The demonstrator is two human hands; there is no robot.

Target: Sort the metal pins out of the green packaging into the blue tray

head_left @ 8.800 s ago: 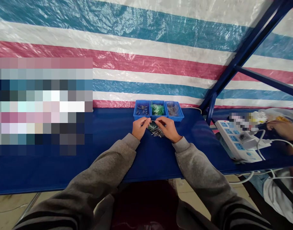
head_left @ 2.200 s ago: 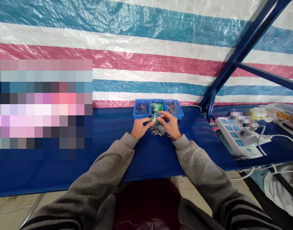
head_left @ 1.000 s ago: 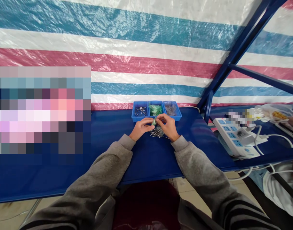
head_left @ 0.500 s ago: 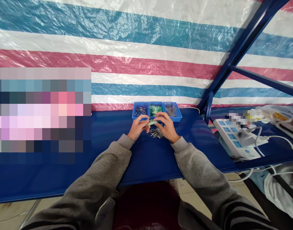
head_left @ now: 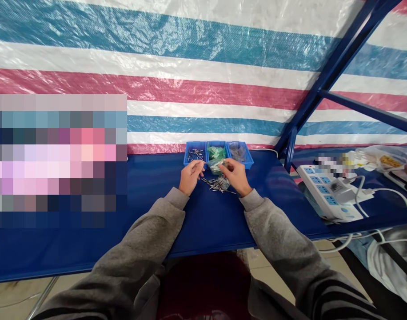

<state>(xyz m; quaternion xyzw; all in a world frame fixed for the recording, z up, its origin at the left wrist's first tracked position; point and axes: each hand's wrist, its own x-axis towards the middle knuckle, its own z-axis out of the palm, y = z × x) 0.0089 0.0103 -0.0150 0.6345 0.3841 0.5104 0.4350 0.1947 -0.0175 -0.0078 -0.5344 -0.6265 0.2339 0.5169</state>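
Three blue bins stand side by side at the back of the blue table. The left bin (head_left: 195, 146) holds thin metal pieces, the middle one a green plastic bag (head_left: 217, 154), the right one a clear bag (head_left: 237, 151). My left hand (head_left: 190, 177) is closed in front of the left bin, its fingertips pinched on something I cannot make out. My right hand (head_left: 237, 176) pinches something small and pale in front of the middle and right bins. Between and below the hands lies a pile of thin metal pieces (head_left: 217, 184), with a clear bag beside it.
A white power strip (head_left: 323, 189) with plugs and cables lies at the right, past a blue metal frame (head_left: 318, 91). Behind it are plastic bags (head_left: 366, 156). Part of a person's hand shows at the right edge. The far left is pixelated.
My hands have moved apart from the pale green piece they both held. The left hand has shifted slightly left and the right hand slightly right, uncovering more of the green bag.
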